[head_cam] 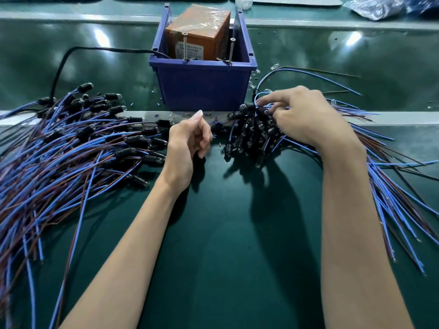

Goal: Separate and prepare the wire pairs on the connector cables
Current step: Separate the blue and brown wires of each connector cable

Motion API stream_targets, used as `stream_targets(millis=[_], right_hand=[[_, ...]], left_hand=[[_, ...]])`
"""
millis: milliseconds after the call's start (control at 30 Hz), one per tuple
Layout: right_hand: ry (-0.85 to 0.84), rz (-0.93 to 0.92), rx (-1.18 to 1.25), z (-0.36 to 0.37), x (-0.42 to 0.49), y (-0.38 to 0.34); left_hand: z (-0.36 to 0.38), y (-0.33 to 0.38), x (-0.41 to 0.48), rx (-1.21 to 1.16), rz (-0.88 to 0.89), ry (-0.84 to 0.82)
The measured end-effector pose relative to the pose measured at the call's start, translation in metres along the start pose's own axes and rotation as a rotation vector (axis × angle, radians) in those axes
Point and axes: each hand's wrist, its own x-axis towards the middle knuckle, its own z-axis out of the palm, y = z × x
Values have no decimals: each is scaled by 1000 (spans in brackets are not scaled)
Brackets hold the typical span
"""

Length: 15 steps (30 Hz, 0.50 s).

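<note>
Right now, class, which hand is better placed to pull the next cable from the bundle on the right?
Right. The right hand touches that bundle with its fingertips; the left hand hovers curled over bare table, apart from it.

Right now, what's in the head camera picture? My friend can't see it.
A person's right hand grips a pile of black-ended blue and brown cables on a green table. The left hand is curled beside a bigger pile; a blue bin stands behind.
</note>
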Motion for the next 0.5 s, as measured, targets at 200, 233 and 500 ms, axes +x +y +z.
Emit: stream_targets(millis=[200, 233, 500], right_hand=[[18, -32, -1, 0, 0, 2], [20, -37, -8, 1, 1, 1], [49, 37, 60, 6, 3, 1]], left_hand=[[0, -1, 1, -5, 8, -3], [-1, -1, 1, -3, 8, -5], [-1, -3, 0, 22, 18, -9]])
